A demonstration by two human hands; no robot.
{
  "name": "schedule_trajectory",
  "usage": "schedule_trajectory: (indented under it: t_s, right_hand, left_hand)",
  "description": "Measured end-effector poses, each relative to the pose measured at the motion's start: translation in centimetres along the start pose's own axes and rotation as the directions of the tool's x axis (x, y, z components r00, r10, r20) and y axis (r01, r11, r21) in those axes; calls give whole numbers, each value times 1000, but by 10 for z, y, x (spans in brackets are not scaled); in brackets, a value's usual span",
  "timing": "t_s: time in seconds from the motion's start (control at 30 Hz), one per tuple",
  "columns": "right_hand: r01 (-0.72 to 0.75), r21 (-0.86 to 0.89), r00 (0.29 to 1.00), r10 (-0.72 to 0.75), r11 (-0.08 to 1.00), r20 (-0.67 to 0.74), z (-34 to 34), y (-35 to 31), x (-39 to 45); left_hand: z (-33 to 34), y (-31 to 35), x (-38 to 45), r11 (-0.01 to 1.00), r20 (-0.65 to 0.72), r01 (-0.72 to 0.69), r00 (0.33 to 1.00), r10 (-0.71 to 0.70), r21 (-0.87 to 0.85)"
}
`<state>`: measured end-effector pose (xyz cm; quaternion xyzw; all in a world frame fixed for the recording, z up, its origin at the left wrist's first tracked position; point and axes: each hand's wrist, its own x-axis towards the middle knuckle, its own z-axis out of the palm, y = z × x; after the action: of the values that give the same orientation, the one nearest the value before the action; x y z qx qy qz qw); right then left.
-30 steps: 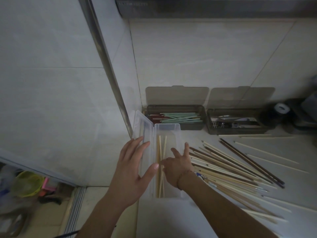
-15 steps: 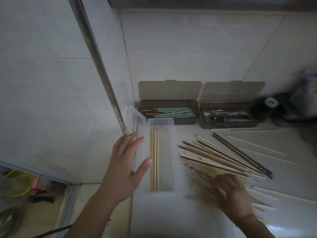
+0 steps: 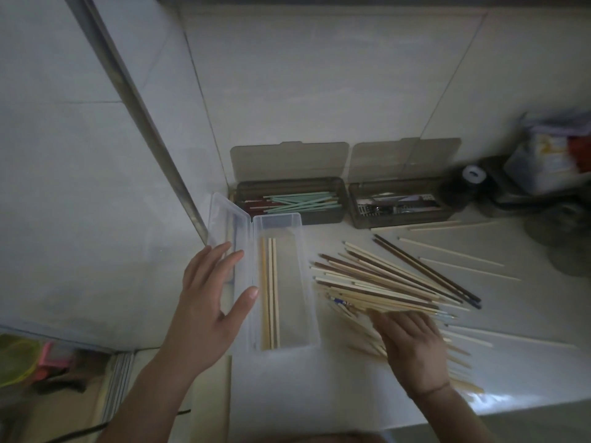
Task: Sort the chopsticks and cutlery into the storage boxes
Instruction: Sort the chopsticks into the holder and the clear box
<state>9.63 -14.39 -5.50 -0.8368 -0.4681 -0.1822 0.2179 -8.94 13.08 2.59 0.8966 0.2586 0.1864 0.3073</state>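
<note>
Dim tiled corner, white surface (image 3: 367,391). Right hand (image 3: 412,343) gone from clear plastic box (image 3: 284,282) to loose wooden chopstick pile (image 3: 383,282), fingers flat on it, nothing grasped. Left hand (image 3: 208,302) flat, steadying lid. Next pick coming, I guess.

L hand (image 3: 208,302) on clear box (image 3: 284,342); R hand (image 3: 412,343) blurred, prob. on chopsticks (image 3: 383,282).

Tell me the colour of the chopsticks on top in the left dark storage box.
Pale mint green chopsticks, lying over dark red ones; head view.
</note>
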Motion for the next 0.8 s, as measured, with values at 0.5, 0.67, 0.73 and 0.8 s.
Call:
schedule_trajectory:
  t_s: [0.5,0.67,0.73,0.8]
  right_hand:
    - [-629,471,758,354,619,547,61,-120,162]
    - [-339,123,599,113,933,793,83,-125,152]
    - [-179,1,468,85,984,880,84,-129,148]
    - [-67,-48,391,70,997,918,84,-129,145]
  left_hand:
    - [-1,5,0,998,-40,32,999,-34,-63]
    - [2,1,-2,997,-30,40,999,-42,-62]
    - [3,1,-4,997,-33,43,998,-45,-62]
    - [4,2,-5,997,-36,51,998,-53,-62]
